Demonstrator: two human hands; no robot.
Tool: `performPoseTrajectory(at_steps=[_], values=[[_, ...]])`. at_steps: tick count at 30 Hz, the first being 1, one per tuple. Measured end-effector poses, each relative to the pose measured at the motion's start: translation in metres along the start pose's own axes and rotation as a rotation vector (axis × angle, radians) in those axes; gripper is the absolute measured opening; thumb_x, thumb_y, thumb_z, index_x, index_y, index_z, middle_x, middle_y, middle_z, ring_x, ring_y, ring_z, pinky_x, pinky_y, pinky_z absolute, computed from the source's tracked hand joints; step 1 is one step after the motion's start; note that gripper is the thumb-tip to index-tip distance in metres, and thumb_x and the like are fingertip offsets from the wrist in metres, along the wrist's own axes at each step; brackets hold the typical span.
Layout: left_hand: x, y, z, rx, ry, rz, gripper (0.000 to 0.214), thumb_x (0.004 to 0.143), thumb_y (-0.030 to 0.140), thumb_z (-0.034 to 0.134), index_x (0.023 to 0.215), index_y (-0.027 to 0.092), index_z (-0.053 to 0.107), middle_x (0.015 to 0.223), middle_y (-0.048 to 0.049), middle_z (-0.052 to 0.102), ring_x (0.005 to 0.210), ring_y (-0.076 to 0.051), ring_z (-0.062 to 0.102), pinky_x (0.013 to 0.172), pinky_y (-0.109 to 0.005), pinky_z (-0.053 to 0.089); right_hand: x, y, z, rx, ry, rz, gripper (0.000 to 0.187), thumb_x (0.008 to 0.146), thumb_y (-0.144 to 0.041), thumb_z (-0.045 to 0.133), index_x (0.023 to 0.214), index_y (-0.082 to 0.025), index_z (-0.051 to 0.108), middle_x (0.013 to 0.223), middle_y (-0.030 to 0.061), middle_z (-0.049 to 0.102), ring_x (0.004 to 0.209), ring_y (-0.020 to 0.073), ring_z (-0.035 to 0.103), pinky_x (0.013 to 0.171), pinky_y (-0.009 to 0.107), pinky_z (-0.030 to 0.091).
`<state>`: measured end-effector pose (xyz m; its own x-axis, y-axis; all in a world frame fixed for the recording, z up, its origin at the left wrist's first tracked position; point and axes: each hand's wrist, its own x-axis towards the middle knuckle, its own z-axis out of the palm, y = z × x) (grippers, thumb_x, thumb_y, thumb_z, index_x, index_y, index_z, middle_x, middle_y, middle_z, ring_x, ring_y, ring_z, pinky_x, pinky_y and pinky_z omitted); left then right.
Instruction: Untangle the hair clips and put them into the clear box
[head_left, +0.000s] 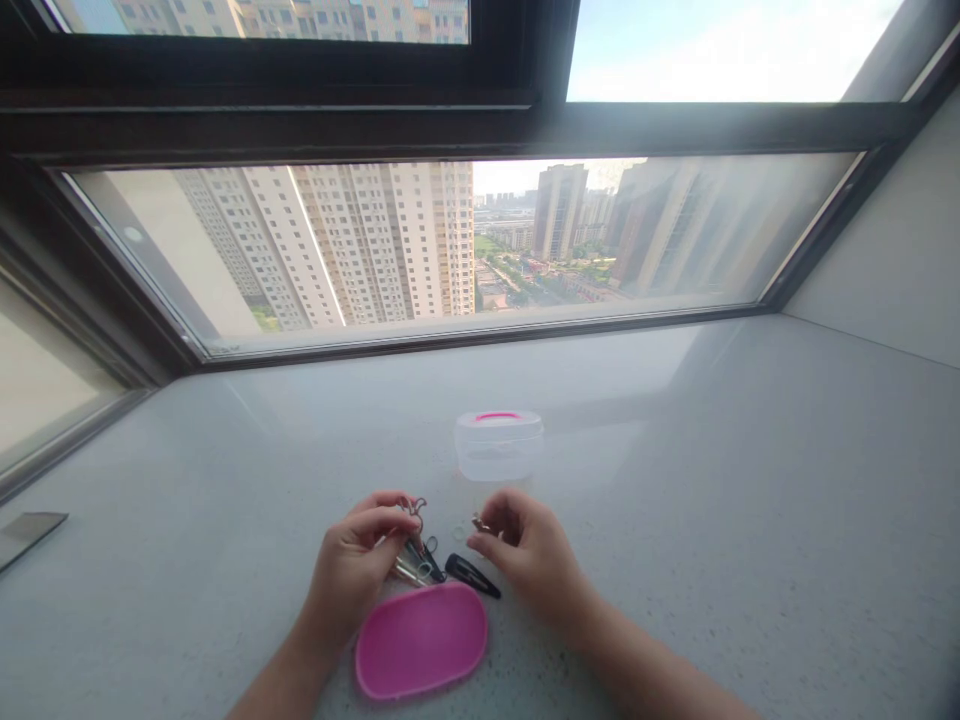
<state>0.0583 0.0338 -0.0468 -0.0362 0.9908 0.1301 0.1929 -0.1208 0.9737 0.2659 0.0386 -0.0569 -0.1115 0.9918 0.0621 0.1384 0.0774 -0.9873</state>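
My left hand [360, 560] is closed in a pinch on a small metal piece with curled, loop-like ends [418, 510], which I cannot identify for sure. Beneath its fingertips lie several slim metal pieces [411, 568], some ending in small rings, partly covered by the hand. My right hand [536, 555] pinches a tiny metallic object [478, 523], mostly hidden by the thumb and fingers. Between the hands a black snap hair clip [472, 576] rests on the surface. Nearest to me is a shallow pink oval tray [422, 640], touching or almost touching the metal pieces.
A translucent plastic box [499, 450] with a pink handle stands beyond the hands. A faint clear ring [459, 533] lies between them. The pale speckled sill [712, 500] runs to a dark window frame [480, 340]. A flat grey-edged object [30, 535] sits at far left.
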Motion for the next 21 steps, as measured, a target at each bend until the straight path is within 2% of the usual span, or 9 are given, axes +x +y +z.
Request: performPoseTrajectory(at_steps=[3,7,10,12,14,16,21], values=[[-0.0025,0.0006,-0.0012,-0.063,0.023,-0.055,0.014,0.07,0.028,0.069,0.075,0.016,0.075,0.106,-0.0113,0.065,0.086,-0.025,0.068,0.071,-0.033,0.059,0.0033,0.0045,0.0005,0.289,-0.034,0.047,0.022,0.066,-0.025,0.074,0.079,-0.02,0.058,0.063,-0.0049,0.055,0.055,0.0128,0.057,0.05,0.023,0.046],[-0.005,0.0007,-0.0022,-0.157,0.025,-0.105,0.019,0.073,0.028,0.068,0.086,0.015,0.072,0.113,-0.0123,0.065,0.085,-0.025,0.07,0.077,-0.035,0.059,0.005,0.0069,-0.0014,0.333,-0.055,0.09,0.027,0.068,-0.027,0.073,0.091,-0.018,0.062,0.064,-0.0029,0.06,0.053,0.0131,0.06,0.044,0.021,0.043],[-0.0044,0.0027,0.0007,-0.176,0.043,-0.152,0.022,0.073,0.027,0.072,0.09,0.016,0.066,0.097,-0.0096,0.07,0.084,-0.024,0.07,0.073,-0.034,0.059,0.0032,0.0058,-0.0026,0.365,-0.104,0.079,0.034,0.068,-0.022,0.071,0.1,-0.018,0.063,0.079,0.0023,0.066,0.068,0.015,0.063,0.057,0.024,0.05],[-0.0029,0.0048,0.0035,-0.23,0.061,-0.148,0.032,0.072,0.026,0.073,0.101,0.02,0.062,0.086,-0.0035,0.068,0.084,-0.023,0.071,0.072,-0.033,0.059,0.0017,0.005,-0.0029,0.397,-0.126,0.064,0.041,0.067,-0.018,0.071,0.107,-0.018,0.062,0.087,0.0042,0.066,0.08,0.017,0.063,0.066,0.026,0.051],[-0.0012,0.0064,0.0056,-0.295,0.096,-0.119,0.046,0.07,0.024,0.076,0.112,0.024,0.057,0.085,0.0014,0.064,0.085,-0.022,0.071,0.073,-0.032,0.059,0.0007,0.0045,-0.0032,0.41,-0.133,0.048,0.045,0.065,-0.015,0.071,0.11,-0.019,0.062,0.088,0.0041,0.066,0.084,0.0178,0.063,0.07,0.028,0.05],[-0.0002,0.0066,0.0061,-0.314,0.11,-0.131,0.05,0.068,0.024,0.078,0.113,0.024,0.058,0.084,0.0023,0.063,0.084,-0.021,0.071,0.073,-0.03,0.058,0.0003,0.004,-0.0038,0.396,-0.137,0.045,0.044,0.065,-0.013,0.07,0.108,-0.018,0.063,0.085,0.0035,0.066,0.083,0.0173,0.062,0.071,0.027,0.049],[-0.0022,0.0037,0.0028,-0.262,0.116,-0.277,0.035,0.065,0.031,0.081,0.091,0.015,0.063,0.072,-0.004,0.072,0.08,-0.023,0.072,0.069,-0.029,0.057,0.0002,0.0005,-0.0061,0.325,-0.171,0.112,0.019,0.068,-0.023,0.074,0.084,-0.014,0.069,0.075,0.0044,0.068,0.069,0.0152,0.06,0.064,0.026,0.045]])
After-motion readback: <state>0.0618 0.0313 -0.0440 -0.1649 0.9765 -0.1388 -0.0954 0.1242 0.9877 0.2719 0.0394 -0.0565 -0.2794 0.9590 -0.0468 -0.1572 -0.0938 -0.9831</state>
